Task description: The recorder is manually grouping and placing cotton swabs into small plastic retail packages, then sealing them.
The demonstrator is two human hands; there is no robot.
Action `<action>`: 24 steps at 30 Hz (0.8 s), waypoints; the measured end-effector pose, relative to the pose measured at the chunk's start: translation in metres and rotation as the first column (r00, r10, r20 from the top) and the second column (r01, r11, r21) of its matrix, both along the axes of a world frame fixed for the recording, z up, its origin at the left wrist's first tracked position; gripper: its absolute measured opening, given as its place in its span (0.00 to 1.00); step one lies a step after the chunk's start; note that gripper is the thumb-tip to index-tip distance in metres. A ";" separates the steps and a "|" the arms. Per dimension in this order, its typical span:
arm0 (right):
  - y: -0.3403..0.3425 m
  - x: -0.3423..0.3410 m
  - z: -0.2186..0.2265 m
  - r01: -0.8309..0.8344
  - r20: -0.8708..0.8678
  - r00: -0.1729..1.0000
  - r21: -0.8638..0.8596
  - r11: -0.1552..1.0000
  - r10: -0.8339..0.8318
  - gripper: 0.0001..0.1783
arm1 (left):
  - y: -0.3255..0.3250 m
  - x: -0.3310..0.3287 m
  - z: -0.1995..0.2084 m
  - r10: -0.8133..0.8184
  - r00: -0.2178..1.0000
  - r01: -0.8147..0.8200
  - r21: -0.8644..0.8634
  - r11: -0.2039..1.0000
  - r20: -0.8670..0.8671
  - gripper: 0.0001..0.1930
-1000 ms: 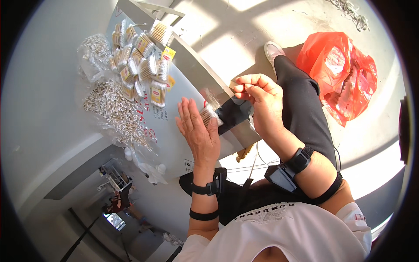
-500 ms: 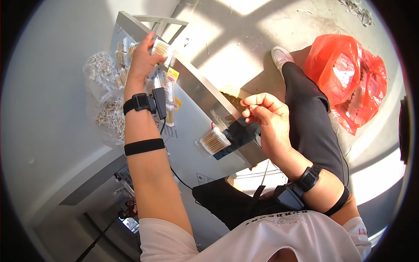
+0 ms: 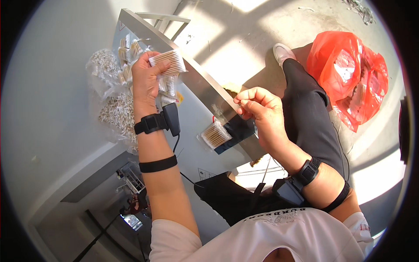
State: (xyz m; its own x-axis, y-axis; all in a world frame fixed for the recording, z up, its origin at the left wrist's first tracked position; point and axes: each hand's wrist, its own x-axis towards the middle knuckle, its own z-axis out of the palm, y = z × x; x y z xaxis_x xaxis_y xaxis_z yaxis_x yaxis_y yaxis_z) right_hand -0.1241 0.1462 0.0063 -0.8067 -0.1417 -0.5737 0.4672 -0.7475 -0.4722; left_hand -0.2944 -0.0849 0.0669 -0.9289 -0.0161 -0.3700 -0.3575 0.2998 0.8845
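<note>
A bundle of cotton swabs (image 3: 168, 62) sits clamped in the left hand (image 3: 146, 78), raised over the packs (image 3: 126, 50) at the table's (image 3: 52, 87) far end. The right hand (image 3: 257, 105) hovers curled, fingertips pinched together, near another swab pack (image 3: 214, 134) on the table's edge.

A bundle of cotton swabs (image 3: 169, 62), wooden sticks with white tips packed side by side in clear wrap, is held up tilted over the metal table (image 3: 192, 74). 1 more wrapped bundle (image 3: 215, 134) lies flat near the table's edge.
</note>
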 end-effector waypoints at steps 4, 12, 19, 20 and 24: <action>-0.006 0.001 0.008 -0.138 -0.202 0.969 0.041 0.990 0.143 0.15 | 0.014 0.068 -0.012 0.096 0.995 -0.091 0.325 0.941 0.002 0.18; -0.019 0.014 0.010 0.018 -0.425 0.893 0.361 0.932 0.147 0.15 | 0.049 0.165 -0.019 0.160 0.986 -0.115 0.520 0.846 -0.042 0.22; -0.011 0.018 0.010 0.175 -0.591 0.756 0.597 0.783 0.282 0.12 | 0.063 0.144 0.029 -0.546 0.783 0.322 -0.557 0.766 -0.299 0.20; -0.011 0.018 0.009 0.175 -0.592 0.755 0.596 0.784 0.281 0.12 | 0.066 0.142 0.033 -0.546 0.783 0.321 -0.559 0.765 -0.299 0.20; -0.012 0.017 0.012 0.212 -0.617 0.729 0.615 0.760 0.296 0.13 | 0.070 0.140 0.041 -0.598 0.765 0.410 -0.534 0.739 -0.240 0.16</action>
